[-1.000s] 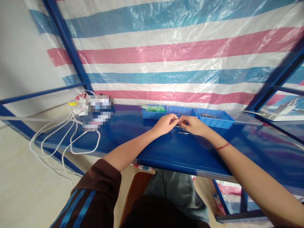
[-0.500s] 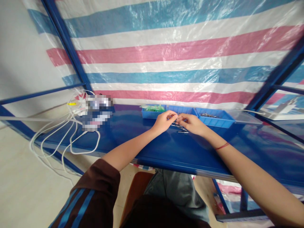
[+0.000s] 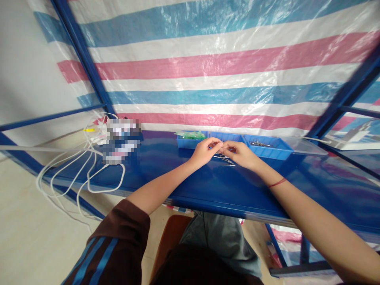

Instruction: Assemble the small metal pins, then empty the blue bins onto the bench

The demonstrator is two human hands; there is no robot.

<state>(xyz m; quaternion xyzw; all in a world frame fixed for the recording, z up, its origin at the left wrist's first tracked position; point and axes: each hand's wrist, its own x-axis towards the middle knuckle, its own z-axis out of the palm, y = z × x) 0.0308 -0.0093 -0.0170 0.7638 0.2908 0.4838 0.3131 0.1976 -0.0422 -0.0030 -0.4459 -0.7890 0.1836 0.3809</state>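
Note:
My left hand (image 3: 207, 151) and my right hand (image 3: 240, 153) meet fingertip to fingertip above the blue desk (image 3: 219, 186). Both are closed in a pinch around something small and thin that I cannot make out. Below the fingers lies a loose pile of slim metal rods (image 3: 223, 158), with one rod (image 3: 228, 165) apart in front. Behind my hands stands the middle blue bin (image 3: 230, 136), its inside mostly hidden by my fingers. Right of it, another blue bin (image 3: 270, 152) holds several metal rods (image 3: 260, 143).
A left blue bin (image 3: 190, 144) holds green plastic pieces (image 3: 192, 135). White cables (image 3: 89, 174) loop over the desk's left end near a blurred-out patch (image 3: 121, 142). Blue metal posts (image 3: 97, 87) and a striped plastic sheet (image 3: 208, 71) enclose the back. A clear lid (image 3: 311, 146) lies at right.
My hands stay together over the pile, with only a slight shift of the fingertips. The bins and rods look unchanged.

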